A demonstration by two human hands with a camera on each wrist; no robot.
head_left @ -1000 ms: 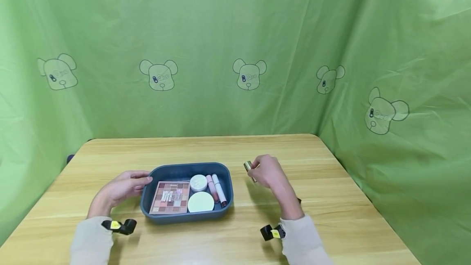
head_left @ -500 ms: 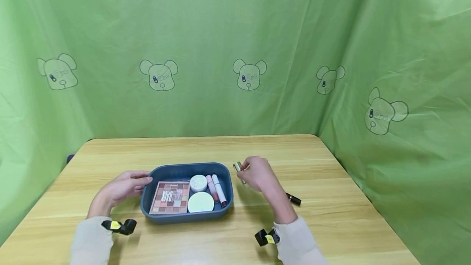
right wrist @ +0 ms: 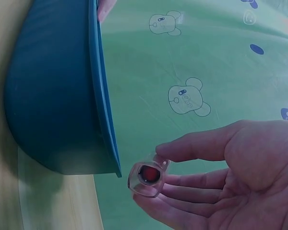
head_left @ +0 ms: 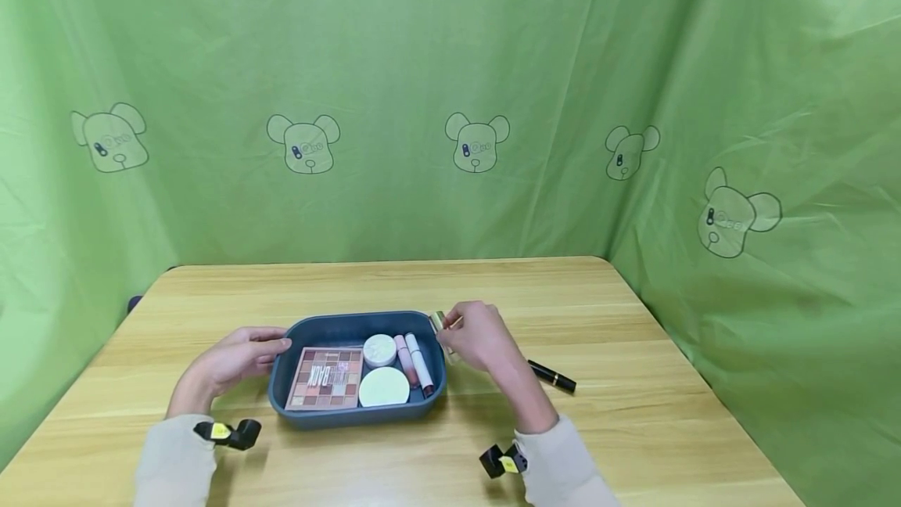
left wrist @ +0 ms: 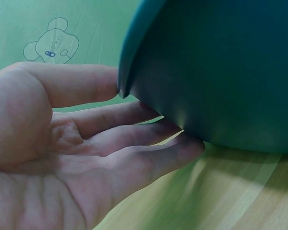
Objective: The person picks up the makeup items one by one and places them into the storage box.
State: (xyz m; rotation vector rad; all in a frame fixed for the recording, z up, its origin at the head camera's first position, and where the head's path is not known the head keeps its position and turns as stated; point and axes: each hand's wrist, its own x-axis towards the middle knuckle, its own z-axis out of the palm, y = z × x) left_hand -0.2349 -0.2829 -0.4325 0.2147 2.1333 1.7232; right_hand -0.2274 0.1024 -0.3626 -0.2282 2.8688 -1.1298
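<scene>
A dark blue tray (head_left: 355, 418) with rounded corners sits on the table. My left hand (head_left: 235, 358) holds its left end; in the left wrist view the thumb (left wrist: 81, 86) reaches the rim and the other fingers touch the outer wall. At the tray's right end, my right hand (head_left: 479, 335) pinches a lipstick (head_left: 438, 321) with a gold end. In the right wrist view the lipstick (right wrist: 149, 177) shows a clear end with red inside, just beside the rim. Inside the tray lie an eyeshadow palette (head_left: 325, 379), a round white jar (head_left: 380, 350), a round pale compact (head_left: 384, 387) and two lip gloss tubes (head_left: 420, 366).
A black pen-like tube (head_left: 552, 375) with a gold band lies on the wooden table (head_left: 669, 429), right of my right forearm. Green cloth (head_left: 394, 210) with bear-head prints hangs behind the table and along its right side.
My right hand has moved left with the lipstick, from right of the tray up to its right rim. The black tube has come into sight behind the forearm. My left hand stays put.
</scene>
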